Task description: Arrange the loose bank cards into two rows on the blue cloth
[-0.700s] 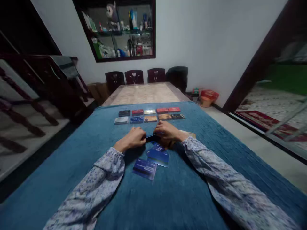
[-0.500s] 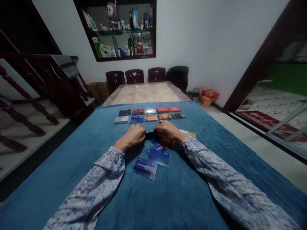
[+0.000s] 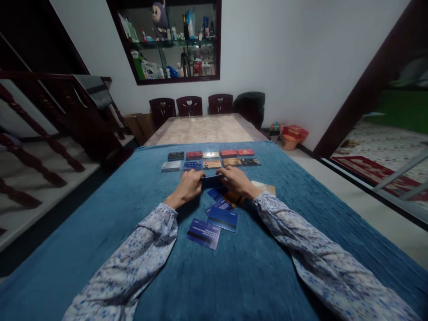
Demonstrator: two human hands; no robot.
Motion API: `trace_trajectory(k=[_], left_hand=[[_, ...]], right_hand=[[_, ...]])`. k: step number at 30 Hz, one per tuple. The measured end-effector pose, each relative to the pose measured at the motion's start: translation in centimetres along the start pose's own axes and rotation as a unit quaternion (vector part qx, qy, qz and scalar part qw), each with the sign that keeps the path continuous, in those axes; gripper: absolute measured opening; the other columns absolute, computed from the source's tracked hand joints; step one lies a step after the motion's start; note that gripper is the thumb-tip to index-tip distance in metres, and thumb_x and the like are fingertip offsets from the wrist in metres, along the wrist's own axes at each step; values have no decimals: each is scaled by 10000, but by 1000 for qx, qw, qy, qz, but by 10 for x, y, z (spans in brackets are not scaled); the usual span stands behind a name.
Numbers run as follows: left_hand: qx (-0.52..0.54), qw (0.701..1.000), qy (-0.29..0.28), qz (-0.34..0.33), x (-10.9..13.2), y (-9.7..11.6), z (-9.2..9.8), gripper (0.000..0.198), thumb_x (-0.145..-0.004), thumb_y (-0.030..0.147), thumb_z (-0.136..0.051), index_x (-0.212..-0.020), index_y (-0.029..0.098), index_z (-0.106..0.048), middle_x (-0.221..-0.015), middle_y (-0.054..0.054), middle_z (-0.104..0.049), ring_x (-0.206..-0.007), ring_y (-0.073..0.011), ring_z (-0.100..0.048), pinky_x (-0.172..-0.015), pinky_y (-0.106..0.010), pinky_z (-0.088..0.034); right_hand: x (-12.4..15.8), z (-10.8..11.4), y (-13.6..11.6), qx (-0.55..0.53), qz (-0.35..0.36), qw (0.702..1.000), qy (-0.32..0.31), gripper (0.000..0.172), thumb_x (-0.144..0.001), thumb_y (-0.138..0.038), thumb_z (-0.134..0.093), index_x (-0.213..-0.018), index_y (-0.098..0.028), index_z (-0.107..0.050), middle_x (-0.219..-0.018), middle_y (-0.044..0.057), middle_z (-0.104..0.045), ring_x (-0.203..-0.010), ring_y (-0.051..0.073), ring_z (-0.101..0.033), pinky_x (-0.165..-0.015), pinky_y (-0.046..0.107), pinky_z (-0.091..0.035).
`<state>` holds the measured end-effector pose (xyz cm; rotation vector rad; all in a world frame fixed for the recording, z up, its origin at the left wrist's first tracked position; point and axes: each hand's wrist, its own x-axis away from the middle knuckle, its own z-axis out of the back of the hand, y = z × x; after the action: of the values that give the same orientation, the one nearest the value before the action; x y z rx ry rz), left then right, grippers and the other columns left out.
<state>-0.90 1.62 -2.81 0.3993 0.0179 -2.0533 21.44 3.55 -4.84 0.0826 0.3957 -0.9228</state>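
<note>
Between my two hands a dark blue card [image 3: 211, 181] is held up by its ends, tilted above the cloth. My left hand [image 3: 189, 186] pinches its left end, and my right hand [image 3: 236, 180] grips the right end. Just below them lie loose cards: a purple-blue card [image 3: 203, 233] nearest me, a blue card [image 3: 223, 220] overlapping others, and an orange-brown card [image 3: 234, 199] partly under my right hand. A pale card [image 3: 266, 187] shows beyond my right wrist. Past my hands stand two rows of card stacks, among them a silver stack [image 3: 171, 166] and a blue stack [image 3: 192, 166].
A blue cloth [image 3: 133, 232] covers the near part of the table; its marble-like far end [image 3: 207, 129] is uncovered. Dark chairs [image 3: 189, 106] line the far side. A wall cabinet [image 3: 174, 44] holds bottles and a toy. An orange bucket [image 3: 289, 141] stands on the floor at right.
The card between my hands has risen slightly and more of its face shows. My fingers have shifted up along its ends. The whole view has moved a little; the loose cards lie as before.
</note>
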Motion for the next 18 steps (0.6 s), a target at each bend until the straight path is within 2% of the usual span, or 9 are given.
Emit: trace_trajectory(k=[9, 18], left_hand=[[-12, 1000, 20, 1, 2, -6, -13, 295, -849, 76, -498, -1097, 179, -620, -984, -103, -678, -987, -270, -595, -876, -405, -472], [-79, 997, -13, 10, 5, 2, -11, 361, -845, 86, -493, -1188, 181, -554, -1167, -123, -690, -1101, -298, -566, -917, -439, -400]], right_hand=[[3, 0, -11, 30, -23, 999, -30, 389, -888, -155, -622, -1272, -188, -573, -1064, 101, -739, -1000, 245, -605, -791, 314, -409], [2, -3, -17, 52, -54, 996, -57, 477, -890, -191, -635, -1350, -184, -508, -1179, 125, -722, -1093, 267, -626, -887, 349, -381]])
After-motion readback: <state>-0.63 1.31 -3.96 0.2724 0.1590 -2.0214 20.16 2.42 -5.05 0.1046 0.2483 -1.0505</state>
